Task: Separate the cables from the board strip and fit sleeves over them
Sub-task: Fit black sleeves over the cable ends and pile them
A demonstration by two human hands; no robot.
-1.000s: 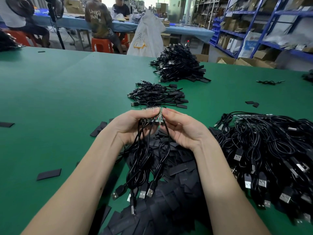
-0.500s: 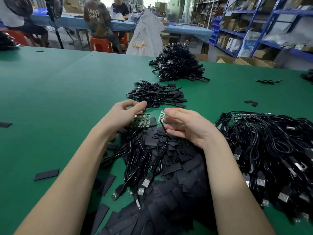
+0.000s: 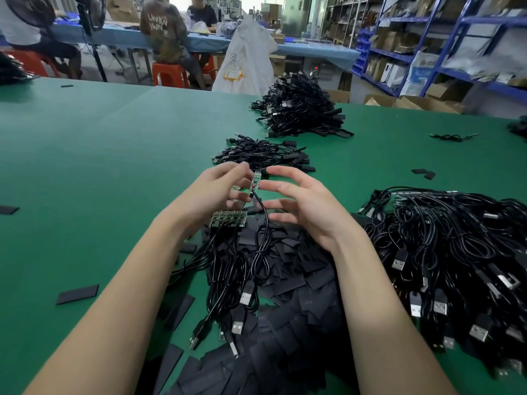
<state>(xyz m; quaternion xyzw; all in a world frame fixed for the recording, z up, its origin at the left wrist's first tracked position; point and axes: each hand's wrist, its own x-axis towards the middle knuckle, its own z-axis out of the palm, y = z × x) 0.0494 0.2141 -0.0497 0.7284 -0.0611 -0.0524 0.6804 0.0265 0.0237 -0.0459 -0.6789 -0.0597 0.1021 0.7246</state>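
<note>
My left hand (image 3: pixel 216 192) pinches a small single board piece (image 3: pixel 256 180) at its fingertips. A black cable (image 3: pixel 263 223) runs down from that piece. My right hand (image 3: pixel 302 206) hovers just to its right with fingers spread, the fingertips close to the piece. The green board strip (image 3: pixel 229 219) sits right under my left hand, its attached cables (image 3: pixel 228 269) trailing toward me and ending in USB plugs. Whether the left hand also holds the strip is unclear. A heap of flat black sleeves (image 3: pixel 299 269) lies beneath both hands.
A big tangle of black USB cables (image 3: pixel 456 252) fills the right side. Two piles of cables (image 3: pixel 265 155) (image 3: pixel 302 115) lie farther back on the green table (image 3: pixel 99 166). Loose sleeves (image 3: pixel 77 293) are scattered at the left. People sit at a far table.
The hands pulled apart, snapping one board piece off the strip. Both hands then rose, and the single piece now stands upright between them at the left fingertips.
</note>
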